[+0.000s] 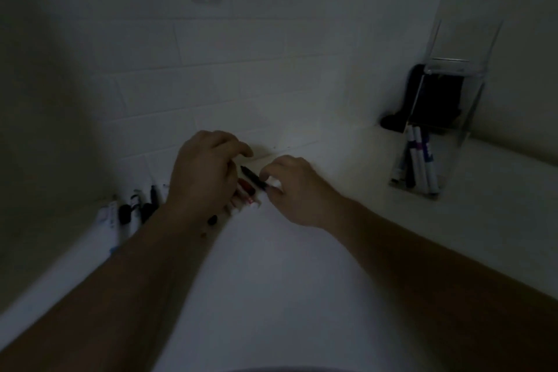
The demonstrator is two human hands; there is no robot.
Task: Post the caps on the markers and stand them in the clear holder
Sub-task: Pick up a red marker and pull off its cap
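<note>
The scene is dim. My right hand [291, 187] pinches a black-capped marker [253, 180] by its white barrel, the cap pointing up and left. My left hand [205, 172] hovers with curled fingers over a red-capped marker [246, 190] lying on the white table; whether it grips anything is unclear. Several more markers and loose dark caps [136, 211] lie at the left by my left forearm. A small dark cap [212, 219] sits beside my left wrist. The clear holder [471, 106] stands at the right with several capped markers [419, 160] upright inside.
A white tiled wall [241, 69] rises just behind the table. A dark object [428, 96] stands behind the clear holder in the corner. The white table surface [287, 281] stretches toward me between my forearms.
</note>
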